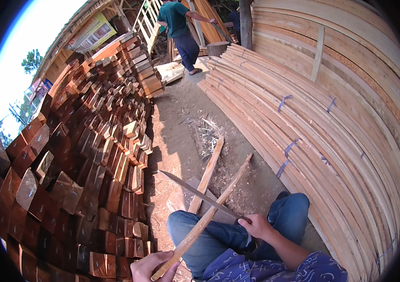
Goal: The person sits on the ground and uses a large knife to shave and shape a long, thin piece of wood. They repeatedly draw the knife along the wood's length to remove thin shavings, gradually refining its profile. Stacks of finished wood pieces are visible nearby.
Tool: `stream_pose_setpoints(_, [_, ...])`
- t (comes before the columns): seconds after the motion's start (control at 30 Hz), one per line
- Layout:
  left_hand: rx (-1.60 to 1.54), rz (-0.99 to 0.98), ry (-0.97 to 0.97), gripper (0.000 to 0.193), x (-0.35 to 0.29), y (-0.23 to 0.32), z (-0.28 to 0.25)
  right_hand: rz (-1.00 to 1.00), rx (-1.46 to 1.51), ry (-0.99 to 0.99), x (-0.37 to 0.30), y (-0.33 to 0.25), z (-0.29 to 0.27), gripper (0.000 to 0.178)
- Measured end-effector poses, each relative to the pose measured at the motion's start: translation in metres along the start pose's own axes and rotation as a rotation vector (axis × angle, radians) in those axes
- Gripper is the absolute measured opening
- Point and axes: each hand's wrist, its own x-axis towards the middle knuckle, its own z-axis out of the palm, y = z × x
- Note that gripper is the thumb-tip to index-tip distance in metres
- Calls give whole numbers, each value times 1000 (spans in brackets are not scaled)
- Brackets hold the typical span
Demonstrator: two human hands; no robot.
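My left hand (149, 267) is closed around the near end of a long, narrow wooden strip (192, 231), which slants away from me up to the right. In my right hand (257, 226) is the handle of a machete (186, 185). Its long blade points to the far left and crosses the strip; whether the two touch I cannot tell. A second wooden strip (212, 160) lies beyond my bent legs, partly behind the blade, its lower end near my knee.
Stacked timber blocks (110, 160) rise close on my left. Bundled wooden strips (275, 103), tied with bluish bands, lie along my right. Wood shavings (209, 136) litter the ground ahead. Farther off, a person (178, 23) in a green shirt stands near a stump (217, 48).
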Motion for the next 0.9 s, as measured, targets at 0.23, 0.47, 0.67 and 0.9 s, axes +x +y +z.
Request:
stream_pose_setpoints(0.23, [-56, -34, -25, 17, -9, -6, 3, 113, 79, 42, -1, 24, 4, 50])
stream_pose_setpoints(0.47, [-26, 193, -4, 17, -5, -10, 5, -18, 133, -25, -12, -46, -18, 48])
stream_pose_setpoints(0.67, [-81, 85, -2, 24, -7, -31, 15, 47, -41, 49, 7, 11, -2, 53])
stream_pose_setpoints(0.9, [99, 420, 55, 21, 7, -20, 6, 247, -22, 83, 19, 38, -5, 54])
